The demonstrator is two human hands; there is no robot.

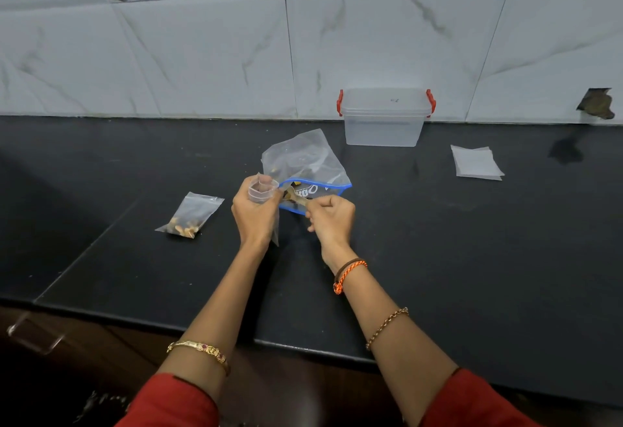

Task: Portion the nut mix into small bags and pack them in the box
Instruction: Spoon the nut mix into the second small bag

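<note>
A large clear zip bag (305, 160) with a blue closure lies mid-counter, its mouth facing me, a few nuts inside. My left hand (254, 214) holds a small clear bag (263, 188) open at its mouth, just left of the big bag's opening. My right hand (332, 219) is closed around a small spoon (298, 202) whose tip is at the big bag's mouth. One filled small bag (190, 215) of nuts lies to the left. The clear plastic box (386, 116) with red clips stands at the back against the wall, lid on.
A stack of empty small bags (477, 162) lies to the right on the black counter (438, 258). The tiled wall runs behind. A hole in the wall (596, 102) shows at far right. The counter's front edge is near my forearms.
</note>
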